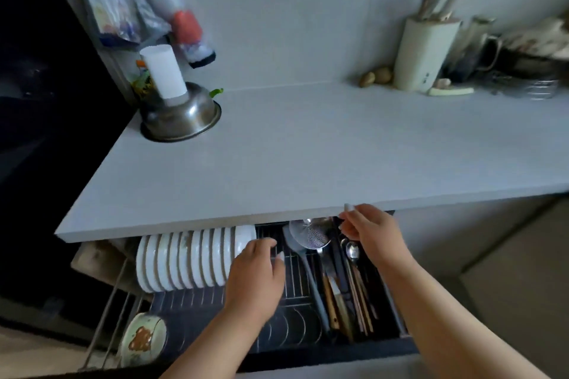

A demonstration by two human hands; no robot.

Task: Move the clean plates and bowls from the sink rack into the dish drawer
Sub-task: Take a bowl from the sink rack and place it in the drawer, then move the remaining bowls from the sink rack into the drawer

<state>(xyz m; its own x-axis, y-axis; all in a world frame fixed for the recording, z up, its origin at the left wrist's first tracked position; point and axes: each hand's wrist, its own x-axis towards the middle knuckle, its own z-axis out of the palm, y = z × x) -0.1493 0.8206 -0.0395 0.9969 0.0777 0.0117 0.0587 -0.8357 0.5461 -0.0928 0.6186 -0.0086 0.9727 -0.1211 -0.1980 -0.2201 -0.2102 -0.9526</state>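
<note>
A: Where are the plates?

B: A row of white plates [191, 258] stands on edge in the wire rack of the open dish drawer [308, 344], under the front lip of the grey countertop [308, 148]. The row fills the left part of the rack; the wire slots to its right are bare.

A: And the hands?

B: The left hand [258, 274] is at the right end of the row, palm down, fingers curled loosely against the last plate. It touches it, but I cannot tell whether it really grips. The right hand [366, 229] is higher, just under the counter edge, above the cutlery side of the drawer; thumb and fingers are pinched together, and whether something small sits between them I cannot tell.

A: What lies in that cutlery side?

B: A grey spatula [300, 258], a round metal skimmer [311, 232], a spoon [352, 251], chopsticks and wooden-handled tools, all lying lengthwise.

A: Anything else in the drawer?

B: A patterned bowl [143, 338] stands on edge at the front left, well apart from the plates.

A: On the counter?

B: An upturned steel bowl [181, 115] with a white cylinder [164, 72] standing on it at the back left, and a white knife block [426, 52] at the back right, near a dish rack [529, 83] that is too blurred to read
</note>
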